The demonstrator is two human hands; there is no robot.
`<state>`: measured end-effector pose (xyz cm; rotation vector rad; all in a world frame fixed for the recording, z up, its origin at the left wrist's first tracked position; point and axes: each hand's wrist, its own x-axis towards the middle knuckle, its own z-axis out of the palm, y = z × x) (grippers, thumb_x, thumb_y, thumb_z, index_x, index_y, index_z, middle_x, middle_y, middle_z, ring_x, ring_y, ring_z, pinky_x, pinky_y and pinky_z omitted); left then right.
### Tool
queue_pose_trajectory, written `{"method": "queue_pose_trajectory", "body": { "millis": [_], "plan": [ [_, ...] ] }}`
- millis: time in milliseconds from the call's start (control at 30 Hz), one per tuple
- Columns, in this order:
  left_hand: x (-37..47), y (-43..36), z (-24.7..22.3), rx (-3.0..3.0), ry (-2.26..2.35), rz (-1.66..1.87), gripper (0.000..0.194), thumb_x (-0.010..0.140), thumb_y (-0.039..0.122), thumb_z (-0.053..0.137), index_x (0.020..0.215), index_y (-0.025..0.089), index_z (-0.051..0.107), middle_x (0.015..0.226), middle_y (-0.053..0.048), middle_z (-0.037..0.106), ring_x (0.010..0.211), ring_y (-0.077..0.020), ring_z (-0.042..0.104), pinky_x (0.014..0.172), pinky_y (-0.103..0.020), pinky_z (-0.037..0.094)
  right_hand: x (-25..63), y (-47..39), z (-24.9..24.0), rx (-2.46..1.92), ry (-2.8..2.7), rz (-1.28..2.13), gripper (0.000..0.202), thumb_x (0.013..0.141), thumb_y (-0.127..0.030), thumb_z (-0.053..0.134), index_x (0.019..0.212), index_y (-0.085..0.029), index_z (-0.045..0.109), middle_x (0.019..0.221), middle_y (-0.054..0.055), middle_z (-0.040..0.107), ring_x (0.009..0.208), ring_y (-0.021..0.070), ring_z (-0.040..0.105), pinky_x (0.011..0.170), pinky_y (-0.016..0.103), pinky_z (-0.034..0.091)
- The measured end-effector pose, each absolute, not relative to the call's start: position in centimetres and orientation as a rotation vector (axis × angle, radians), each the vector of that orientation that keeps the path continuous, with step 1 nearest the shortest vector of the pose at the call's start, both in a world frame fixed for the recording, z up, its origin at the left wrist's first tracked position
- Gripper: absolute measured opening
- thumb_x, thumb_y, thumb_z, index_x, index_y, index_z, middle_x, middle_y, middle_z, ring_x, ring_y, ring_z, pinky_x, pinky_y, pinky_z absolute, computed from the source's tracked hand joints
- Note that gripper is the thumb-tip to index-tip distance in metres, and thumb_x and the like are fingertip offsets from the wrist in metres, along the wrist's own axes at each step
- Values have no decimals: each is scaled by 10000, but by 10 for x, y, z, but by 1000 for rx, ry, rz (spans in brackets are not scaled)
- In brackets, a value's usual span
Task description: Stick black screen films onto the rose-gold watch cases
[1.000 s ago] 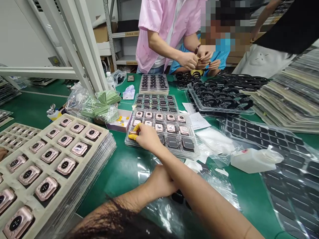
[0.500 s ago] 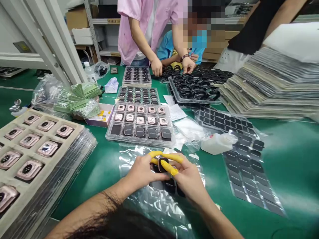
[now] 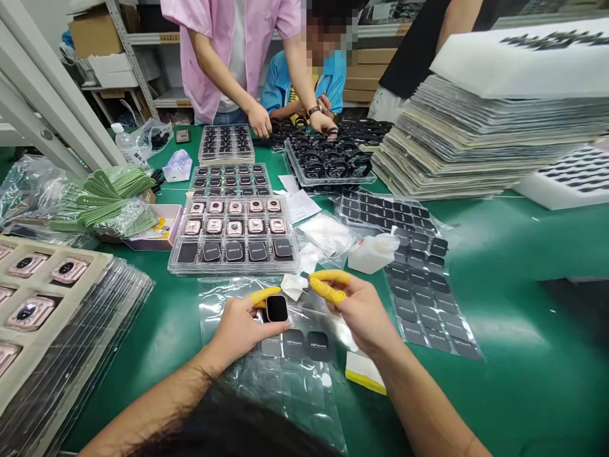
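My left hand (image 3: 242,324) grips a smartwatch body (image 3: 276,309) by its edges, the black screen facing up. Its index finger wears a yellow finger cot. To the right, my right hand (image 3: 354,304) is apart from the watch, thumb and index in yellow cots and pinched together. A small dark bit shows at those fingertips, too small to name. Just beyond them lies a crumpled white wipe (image 3: 294,287). Beneath both hands is a clear plastic sheet (image 3: 304,393) bearing black square screen films (image 3: 318,346) with white lettering.
Ahead stands a clear tray (image 3: 233,266) of pink watch bodies and black films. A white bottle (image 3: 373,252), another film sheet (image 3: 428,298) and a yellow-edged pad (image 3: 365,373) are rightward. Stacked trays (image 3: 102,279) stand left. Across the table, a co-worker's hands (image 3: 259,120) work among black straps.
My right hand has come off the watch and moved right, its fingers pinched. The watch stays in my left hand, its screen now uncovered. The camera view has swung right.
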<state>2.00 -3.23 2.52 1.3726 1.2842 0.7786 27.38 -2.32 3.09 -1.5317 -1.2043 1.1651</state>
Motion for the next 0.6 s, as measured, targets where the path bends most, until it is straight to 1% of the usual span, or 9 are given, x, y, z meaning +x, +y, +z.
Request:
{"method": "queue_pose_trajectory", "body": {
  "millis": [67, 100, 167, 200, 233, 300, 433, 500, 600],
  "plan": [
    [19, -31, 25, 1349, 1284, 783, 611, 733, 334, 1039, 1329, 242, 940, 1110, -63, 982, 1065, -346, 935, 1026, -470, 764, 288, -15, 24, -1732, -1324, 913, 404, 820, -588, 990, 1036, -258, 900, 890, 62, 770, 773, 267, 684, 713, 413, 582],
    [19, -30, 25, 1344, 1282, 781, 626, 721, 332, 1040, 1332, 238, 937, 1108, -66, 982, 1068, -351, 935, 1030, -480, 765, 291, -12, 19, -1800, -1406, 739, 337, 840, -533, 969, 1031, -264, 901, 924, 74, 776, 808, 280, 698, 726, 416, 581],
    [20, -30, 26, 1335, 1278, 782, 654, 712, 326, 1035, 1349, 227, 926, 1116, -70, 980, 1087, -355, 934, 1059, -497, 761, 288, -8, 9, -1765, -1582, 484, 220, 922, -454, 888, 1056, -283, 915, 1015, 97, 792, 914, 312, 737, 793, 443, 610],
    [20, -29, 26, 1325, 1273, 787, 663, 716, 323, 1031, 1362, 223, 918, 1125, -71, 978, 1101, -353, 933, 1080, -502, 757, 284, -5, 5, -1679, -1676, 441, 199, 967, -430, 849, 1093, -296, 926, 1064, 104, 807, 979, 324, 754, 847, 459, 629],
    [20, -29, 25, 1311, 1265, 796, 662, 718, 323, 1031, 1362, 222, 914, 1128, -70, 977, 1106, -349, 933, 1090, -503, 755, 279, -3, 1, -1584, -1770, 446, 192, 1004, -414, 823, 1122, -311, 934, 1101, 107, 825, 1025, 328, 763, 891, 470, 640],
    [21, -29, 24, 1283, 1243, 802, 641, 711, 321, 1041, 1333, 230, 916, 1135, -70, 974, 1106, -341, 933, 1087, -496, 760, 272, 1, -1, -1466, -1911, 506, 166, 1049, -412, 804, 1097, -334, 942, 1106, 99, 861, 1031, 322, 758, 911, 469, 645],
    [20, -29, 20, 1284, 1237, 786, 616, 671, 316, 1089, 1261, 233, 933, 1124, -79, 967, 1070, -336, 931, 1060, -497, 769, 276, 0, 12, -1475, -1913, 562, 287, 1087, -522, 777, 937, -318, 912, 942, 91, 853, 912, 314, 729, 841, 466, 622],
    [19, -30, 19, 1296, 1236, 788, 607, 671, 311, 1098, 1253, 242, 942, 1096, -68, 965, 1037, -323, 926, 1045, -486, 773, 276, -9, 21, -1400, -1851, 589, 295, 1076, -574, 798, 995, -317, 916, 927, 88, 840, 892, 315, 734, 832, 477, 625],
    [19, -30, 17, 1346, 1227, 777, 546, 667, 270, 1078, 1197, 251, 952, 1041, -43, 964, 976, -308, 914, 993, -449, 775, 261, -23, 29, -1186, -1924, 645, 222, 1078, -513, 807, 1086, -332, 936, 927, 80, 831, 848, 296, 733, 798, 464, 627]
  ]
}}
